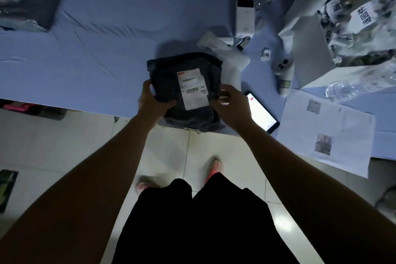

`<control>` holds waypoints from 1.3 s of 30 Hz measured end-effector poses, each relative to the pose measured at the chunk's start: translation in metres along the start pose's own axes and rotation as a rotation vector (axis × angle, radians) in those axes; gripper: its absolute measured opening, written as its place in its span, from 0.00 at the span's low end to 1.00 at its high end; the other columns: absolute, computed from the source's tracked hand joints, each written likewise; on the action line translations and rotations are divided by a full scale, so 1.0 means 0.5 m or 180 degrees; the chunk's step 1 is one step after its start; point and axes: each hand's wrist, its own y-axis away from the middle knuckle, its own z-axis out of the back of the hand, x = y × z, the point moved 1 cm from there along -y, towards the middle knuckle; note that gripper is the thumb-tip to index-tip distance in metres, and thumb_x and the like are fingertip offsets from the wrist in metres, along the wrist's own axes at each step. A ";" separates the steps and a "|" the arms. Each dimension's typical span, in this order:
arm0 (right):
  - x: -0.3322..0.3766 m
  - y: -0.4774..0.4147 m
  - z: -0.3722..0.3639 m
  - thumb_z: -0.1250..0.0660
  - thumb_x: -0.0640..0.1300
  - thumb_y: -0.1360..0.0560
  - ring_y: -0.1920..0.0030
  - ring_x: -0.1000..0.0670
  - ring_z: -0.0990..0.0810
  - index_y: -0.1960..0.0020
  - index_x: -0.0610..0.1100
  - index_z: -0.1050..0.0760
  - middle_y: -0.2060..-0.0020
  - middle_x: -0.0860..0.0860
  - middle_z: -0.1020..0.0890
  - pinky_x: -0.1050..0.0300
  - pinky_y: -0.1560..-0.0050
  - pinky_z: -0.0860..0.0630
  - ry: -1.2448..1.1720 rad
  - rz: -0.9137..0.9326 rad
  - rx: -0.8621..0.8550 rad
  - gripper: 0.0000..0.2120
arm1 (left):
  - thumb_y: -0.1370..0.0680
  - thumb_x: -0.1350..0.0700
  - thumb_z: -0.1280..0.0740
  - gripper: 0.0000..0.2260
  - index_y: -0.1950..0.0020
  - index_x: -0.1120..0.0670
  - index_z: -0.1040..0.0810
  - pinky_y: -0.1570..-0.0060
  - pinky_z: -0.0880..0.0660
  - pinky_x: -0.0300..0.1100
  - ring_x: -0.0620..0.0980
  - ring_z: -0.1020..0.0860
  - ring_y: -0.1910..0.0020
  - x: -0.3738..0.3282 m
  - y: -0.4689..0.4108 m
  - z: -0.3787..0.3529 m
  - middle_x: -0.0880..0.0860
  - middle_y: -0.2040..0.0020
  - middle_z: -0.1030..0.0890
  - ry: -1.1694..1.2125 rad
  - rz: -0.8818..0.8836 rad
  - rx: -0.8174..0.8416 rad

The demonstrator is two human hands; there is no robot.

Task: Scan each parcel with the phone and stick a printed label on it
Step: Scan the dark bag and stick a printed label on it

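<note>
A dark grey plastic mailer parcel (184, 90) lies at the near edge of the blue-covered bench (107, 49), its white shipping label (194, 90) facing up. The left hand (152, 100) grips its near left corner, fingers clenched on the plastic. The right hand (231, 107) holds the right edge with its fingers curled round it; whether the pale patch under them is a sticker cannot be told.

The black smartphone with a lit white screen (262, 111) lies on the bench just right of the parcel, held by nobody. A white box-shaped label printer (245, 16) stands farther back.

The heap of pale bagged parcels (353, 21) at far right already bears small printed stickers, so those look finished. This parcel shows none, so its scan and sticker seem still to come.
</note>
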 end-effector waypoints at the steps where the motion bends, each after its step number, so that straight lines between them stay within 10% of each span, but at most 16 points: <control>1: -0.005 -0.006 0.023 0.26 0.44 0.25 0.51 0.51 0.16 0.33 0.43 0.23 0.49 0.50 0.15 0.59 0.46 0.22 0.0153 0.0201 -0.0216 0.22 | 0.32 0.52 0.20 0.41 0.25 0.44 0.39 0.36 0.25 0.59 0.60 0.28 0.32 -0.003 0.001 -0.002 0.53 0.30 0.27 -0.0008 0.0004 -0.0056; 4: -0.041 -0.023 0.089 0.26 0.43 0.27 0.45 0.46 0.20 0.32 0.43 0.24 0.45 0.46 0.19 0.55 0.43 0.24 0.0799 0.0464 -0.0579 0.24 | 0.31 0.53 0.20 0.42 0.25 0.40 0.40 0.36 0.25 0.62 0.62 0.26 0.34 -0.014 0.004 -0.006 0.55 0.30 0.26 -0.0047 -0.0033 -0.0100; 9: -0.120 -0.027 0.131 0.23 0.60 0.32 0.30 0.39 0.33 0.24 0.45 0.39 0.30 0.43 0.33 0.42 0.35 0.29 0.2254 -0.0243 0.0298 0.44 | 0.29 0.56 0.23 0.38 0.25 0.39 0.38 0.38 0.24 0.61 0.61 0.24 0.37 -0.026 0.003 -0.007 0.56 0.35 0.23 -0.0165 -0.0068 -0.0050; 25: -0.110 -0.057 0.137 0.21 0.58 0.33 0.40 0.37 0.24 0.33 0.42 0.27 0.43 0.38 0.22 0.46 0.44 0.22 0.1472 -0.0654 -0.0277 0.35 | 0.26 0.53 0.24 0.36 0.22 0.42 0.36 0.37 0.25 0.55 0.64 0.28 0.36 -0.055 -0.037 0.046 0.60 0.36 0.27 -0.0625 -0.0442 0.0046; 39: 0.045 -0.042 0.146 0.21 0.54 0.32 0.37 0.42 0.25 0.21 0.48 0.39 0.39 0.43 0.23 0.50 0.41 0.27 0.2478 0.0571 0.0404 0.46 | 0.26 0.53 0.24 0.35 0.23 0.43 0.36 0.35 0.26 0.58 0.64 0.30 0.34 -0.072 -0.068 0.068 0.60 0.34 0.29 -0.0684 -0.0617 0.0030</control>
